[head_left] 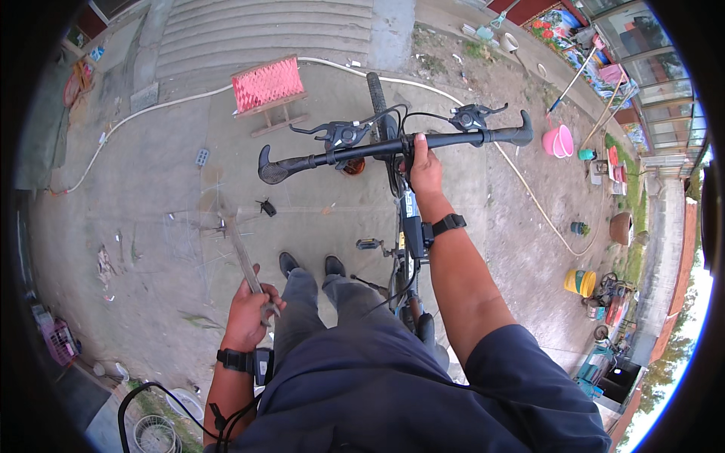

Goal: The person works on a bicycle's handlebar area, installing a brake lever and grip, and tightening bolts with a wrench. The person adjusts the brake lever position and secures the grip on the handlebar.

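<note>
A bicycle stands upright in front of me, slightly right of centre, its front tyre (376, 94) pointing away. Its black handlebar (453, 139) runs crosswise, with brake levers and curved grips at both ends. My right hand (424, 172) is closed around the middle of the bar by the stem, thumb on top; the fingers beneath are partly hidden. Down at the left, my left hand (251, 308) grips a long metal wrench (243, 253) near its lower end. The wrench tilts up and away, apart from the bicycle. A pedal (368, 244) shows beside my shoes.
A stool with a pink woven seat (266, 84) stands beyond the left grip. A pale hose (155, 110) curves across the concrete. Small dark and grey parts (266, 207) lie on the ground. At the right are a pink bucket (558, 141) and a yellow bucket (580, 282).
</note>
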`<state>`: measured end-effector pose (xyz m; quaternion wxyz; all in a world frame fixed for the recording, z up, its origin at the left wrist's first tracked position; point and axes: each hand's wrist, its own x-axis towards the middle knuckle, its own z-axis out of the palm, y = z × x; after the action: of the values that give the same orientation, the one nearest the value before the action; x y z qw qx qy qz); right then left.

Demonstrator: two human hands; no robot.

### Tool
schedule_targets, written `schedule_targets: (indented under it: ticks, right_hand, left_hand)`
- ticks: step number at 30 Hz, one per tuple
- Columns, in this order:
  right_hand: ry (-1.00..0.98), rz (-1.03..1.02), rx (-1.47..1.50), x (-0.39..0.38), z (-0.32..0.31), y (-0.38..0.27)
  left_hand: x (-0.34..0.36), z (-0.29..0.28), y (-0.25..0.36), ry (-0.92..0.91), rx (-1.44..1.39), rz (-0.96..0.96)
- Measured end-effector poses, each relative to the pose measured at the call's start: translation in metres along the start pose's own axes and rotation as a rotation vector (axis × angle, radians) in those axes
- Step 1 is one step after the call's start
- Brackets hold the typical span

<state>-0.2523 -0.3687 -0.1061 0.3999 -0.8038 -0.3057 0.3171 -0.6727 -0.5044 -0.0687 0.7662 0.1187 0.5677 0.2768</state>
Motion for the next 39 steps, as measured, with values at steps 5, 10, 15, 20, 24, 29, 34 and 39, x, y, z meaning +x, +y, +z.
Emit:
schedule_targets:
  ticks: [5,10,15,20,24,29,34,39]
  right_hand:
    - [-0.176,0.104,0.243,0.014,-0.002,0.006]
    - [-0.157,0.068,0.149,0.018,-0.002,0.007]
    - [-0.161,0.099,0.215,0.015,-0.004,0.004]
    - [-0.164,0.102,0.248,0.013,-0.003,0.003]
    - [-0.17,0.095,0.217,0.014,-0.004,0.004]
    - [-0.171,0.079,0.216,0.014,-0.005,0.005]
    - [-0.163,0.107,0.212,0.011,-0.004,-0.001]
    - [-0.197,0.05,0.228,0.011,-0.006,-0.007]
  left_hand:
    - [0.021,0.016,0.012,0.084,0.018,0.067]
    - [0.026,0.035,0.008,0.135,-0.069,0.122]
    - [0.042,0.048,0.017,0.093,-0.137,0.066]
    - [0.043,0.039,0.023,0.08,-0.049,0.055]
    - [0.046,0.029,0.024,0.077,-0.227,0.046]
    - [0.051,0.015,0.031,-0.002,-0.119,-0.001]
    - [0.059,0.023,0.017,-0.062,-0.294,-0.063]
    - [0.061,0.014,0.017,-0.003,-0.212,0.02]
